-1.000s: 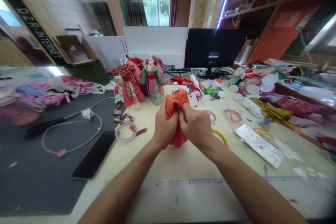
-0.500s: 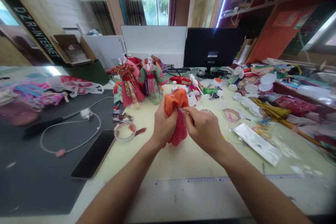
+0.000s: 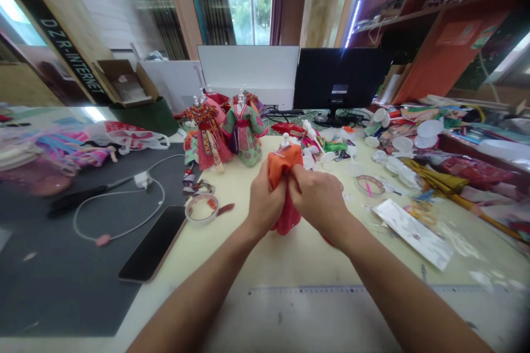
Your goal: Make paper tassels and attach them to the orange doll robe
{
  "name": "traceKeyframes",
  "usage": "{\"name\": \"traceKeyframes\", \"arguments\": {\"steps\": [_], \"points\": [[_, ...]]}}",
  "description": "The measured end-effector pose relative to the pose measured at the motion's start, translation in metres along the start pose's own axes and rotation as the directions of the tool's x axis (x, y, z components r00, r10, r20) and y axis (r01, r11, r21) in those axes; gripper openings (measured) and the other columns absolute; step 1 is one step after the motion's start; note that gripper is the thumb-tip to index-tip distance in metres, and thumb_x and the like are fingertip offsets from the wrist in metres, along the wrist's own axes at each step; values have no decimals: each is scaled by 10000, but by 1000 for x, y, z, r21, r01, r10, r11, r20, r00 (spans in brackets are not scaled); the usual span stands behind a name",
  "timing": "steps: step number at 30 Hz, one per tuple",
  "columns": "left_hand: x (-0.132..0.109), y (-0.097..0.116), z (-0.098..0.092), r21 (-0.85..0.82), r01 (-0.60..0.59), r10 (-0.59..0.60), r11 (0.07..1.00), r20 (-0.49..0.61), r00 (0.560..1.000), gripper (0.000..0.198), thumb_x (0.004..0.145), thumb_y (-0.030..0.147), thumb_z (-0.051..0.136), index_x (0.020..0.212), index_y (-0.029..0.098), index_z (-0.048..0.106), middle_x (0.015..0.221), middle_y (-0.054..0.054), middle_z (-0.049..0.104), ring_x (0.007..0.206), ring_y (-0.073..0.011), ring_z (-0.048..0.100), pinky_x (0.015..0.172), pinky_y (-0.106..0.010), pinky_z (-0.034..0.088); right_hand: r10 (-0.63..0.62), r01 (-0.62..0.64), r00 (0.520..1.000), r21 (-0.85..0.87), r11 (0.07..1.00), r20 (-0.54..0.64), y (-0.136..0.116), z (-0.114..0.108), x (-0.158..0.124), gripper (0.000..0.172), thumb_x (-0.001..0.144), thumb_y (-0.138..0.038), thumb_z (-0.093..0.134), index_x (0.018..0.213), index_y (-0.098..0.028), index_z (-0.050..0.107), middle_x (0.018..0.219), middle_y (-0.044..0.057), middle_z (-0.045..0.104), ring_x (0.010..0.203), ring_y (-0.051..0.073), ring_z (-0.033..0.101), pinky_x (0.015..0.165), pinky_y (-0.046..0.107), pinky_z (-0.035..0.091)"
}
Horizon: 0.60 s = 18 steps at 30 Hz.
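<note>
A small headless doll [image 3: 282, 161] in an orange top and a red skirt [image 3: 289, 217] stands upright between my hands. My left hand [image 3: 265, 201] is wrapped round its left side, thumb at the front of the waist. My right hand [image 3: 318, 197] is closed in a pinch on the doll's clothes at the waist, close beside the left thumb. The pinched spot is mostly hidden by my fingers. Behind, to the left, stand a headless doll in a green robe [image 3: 244, 135] and another in red and gold [image 3: 210, 146].
On the left, a roll of clear tape [image 3: 201, 215] and a phone [image 3: 154, 244] lie by a dark mat [image 3: 83, 281] with a white cable [image 3: 120, 239]. To the right are another tape roll [image 3: 370, 179], a white packet [image 3: 414, 233] and heaped fabrics [image 3: 467, 168]. A ruler [image 3: 331, 289] lies in front.
My right fingers have moved in closer to the left thumb and cover more of the doll's waist. The whole view has shifted slightly; the doll stays in my left hand.
</note>
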<state>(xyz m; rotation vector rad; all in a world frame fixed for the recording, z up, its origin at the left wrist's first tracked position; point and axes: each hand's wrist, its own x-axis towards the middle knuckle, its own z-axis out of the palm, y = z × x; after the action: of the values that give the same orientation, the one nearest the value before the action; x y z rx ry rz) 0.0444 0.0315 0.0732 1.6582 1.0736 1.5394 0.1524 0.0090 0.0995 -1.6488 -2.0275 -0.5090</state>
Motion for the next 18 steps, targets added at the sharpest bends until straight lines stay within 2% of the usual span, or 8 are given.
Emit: {"name": "traceKeyframes", "arguments": {"steps": [5,11,18], "points": [[2,0,-2,-9,-4,4,1000,-36,999,98,788,117,487,855,183,515,741,29,521,683,-116,480,649,-239,397,-30,31,999,94,995,-13,1,2,-6,185,835,-182,421,758,-177,589,555,9,625,460,133,510,487,260,182],[3,-1,-3,15,-12,13,1000,-45,999,62,792,131,484,820,185,497,725,30,513,673,-116,467,643,-243,394,-10,30,992,154,988,-125,4,5,-13,220,853,-205,413,889,-176,629,554,8,623,473,135,513,510,256,207],[1,-3,-2,13,-5,6,1000,-41,999,65,793,149,493,842,191,501,725,24,526,657,-122,473,655,-261,392,27,-8,990,138,990,-138,2,9,-8,209,861,-241,412,804,-171,600,517,4,595,439,124,484,503,255,192]]}}
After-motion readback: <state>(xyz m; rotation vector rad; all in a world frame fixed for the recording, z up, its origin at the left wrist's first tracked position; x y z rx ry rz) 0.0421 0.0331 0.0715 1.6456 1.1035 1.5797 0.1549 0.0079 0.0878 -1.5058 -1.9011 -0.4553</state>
